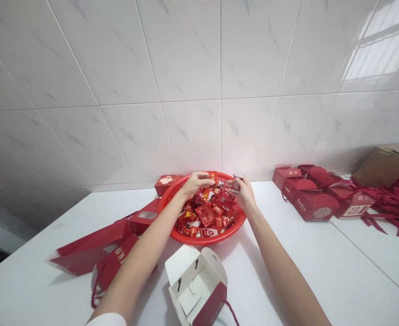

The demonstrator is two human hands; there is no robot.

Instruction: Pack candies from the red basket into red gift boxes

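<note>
Over the far side of a red plastic basket (199, 241) are both my hands. The basket is filled with red-wrapped candies (206, 215). My left hand (195, 184) is closed, its thumb and fingers pinching a small red candy packet (213, 176). Between the fingers of my right hand (245, 194) is a dark red wrapped candy (235, 184) with pale markings, held upright near the rim. Nearer to me, in front of the basket, stands an open gift box (211, 305), white inside and dark red outside, with a cord handle. No candy shows inside it.
Folded red boxes (90, 246) lie at the left, partly behind my left arm. A small red box (167, 183) sits behind the basket. Several closed red gift boxes (316, 206) stand at right, beside red ribbons (394, 203) and a brown cardboard box (384, 165). A tiled wall (192, 131) borders the table.
</note>
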